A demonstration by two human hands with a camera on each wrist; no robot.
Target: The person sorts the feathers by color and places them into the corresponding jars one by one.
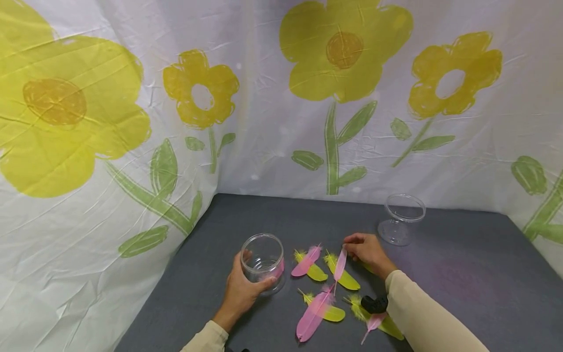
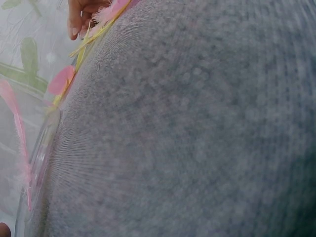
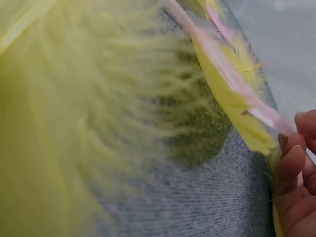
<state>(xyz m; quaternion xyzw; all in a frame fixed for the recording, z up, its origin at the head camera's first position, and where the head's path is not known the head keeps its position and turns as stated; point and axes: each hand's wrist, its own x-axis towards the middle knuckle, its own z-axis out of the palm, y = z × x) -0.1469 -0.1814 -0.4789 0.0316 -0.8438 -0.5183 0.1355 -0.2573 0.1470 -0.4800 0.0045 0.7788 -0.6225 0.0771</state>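
My left hand (image 1: 241,288) grips a clear round jar (image 1: 263,244) from its left and near side, thumb across the front. A pink feather (image 1: 277,270) shows through the jar's wall, and its long shaft (image 2: 19,128) appears in the left wrist view. Between thumb and fingertips, my right hand (image 1: 369,253) pinches the tip of another pink feather (image 1: 340,266), which hangs over a yellow feather (image 1: 349,280). In the right wrist view, the held feather (image 3: 222,61) slants across the yellow one (image 3: 222,98). My right palm is turned from the head view.
Pink feathers (image 1: 313,315) lie crossed over yellow feathers (image 1: 334,314) between the hands. One such pair, with a yellow feather (image 1: 391,326), is partly under my right forearm. A second clear jar (image 1: 394,232) stands at the back right. Flowered cloth (image 1: 264,146) borders the grey table (image 1: 462,303).
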